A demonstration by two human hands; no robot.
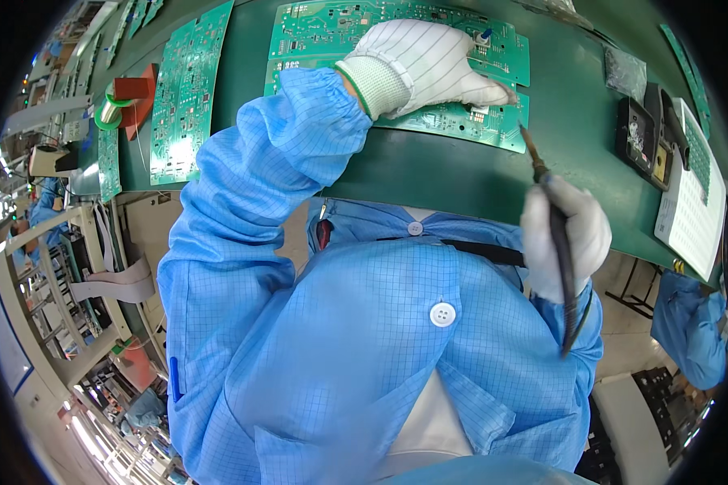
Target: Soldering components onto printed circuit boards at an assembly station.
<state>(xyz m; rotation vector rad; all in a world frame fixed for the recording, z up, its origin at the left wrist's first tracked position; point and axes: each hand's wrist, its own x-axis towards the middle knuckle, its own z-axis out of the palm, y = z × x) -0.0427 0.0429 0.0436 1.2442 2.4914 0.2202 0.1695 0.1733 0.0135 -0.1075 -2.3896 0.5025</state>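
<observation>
My left hand [429,65], in a white striped glove, lies across a large green circuit board [332,36]. Its thumb stretches right, apart from the fingers, close to a white component [479,111] on the board. The fingertips on the far side are partly hidden. In my right hand [584,230], also gloved in white, is a soldering iron [535,158] with a dark handle and cable. The fingers close round the handle. The iron's tip points up and left near the board's right front corner, and I cannot tell whether it touches anything.
Another long circuit board [188,89] lies to the left. Beside it a solder wire spool [109,113] sits by a red stand [141,95]. At right are a black tray [641,139], a clear bag [624,73] and a white panel [692,212]. Another person's blue sleeve [692,323] shows far right.
</observation>
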